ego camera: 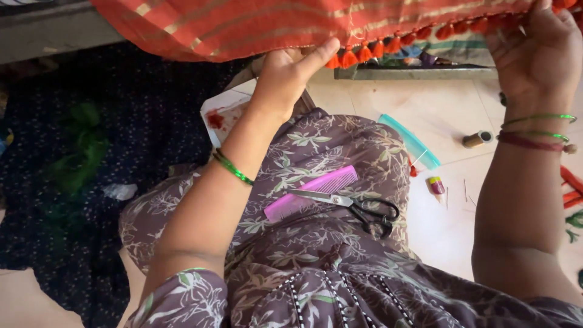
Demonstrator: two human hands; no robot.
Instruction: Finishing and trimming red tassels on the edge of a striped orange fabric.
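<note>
Fingers of both hands grip one orange cloth (255, 24); one comb (310, 193); one scissors (352, 206).

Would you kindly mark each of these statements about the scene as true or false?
1. Both hands hold the edge of the orange-red cloth. True: left hand and right hand grip it near the tassels.
2. The scissors lie on the floor. False: they rest on the lap, beside the pink comb.
3. The comb on the lap is green. False: it is pink; a turquoise comb lies on the floor.
4. A thread spool lies on the floor. True.
</note>
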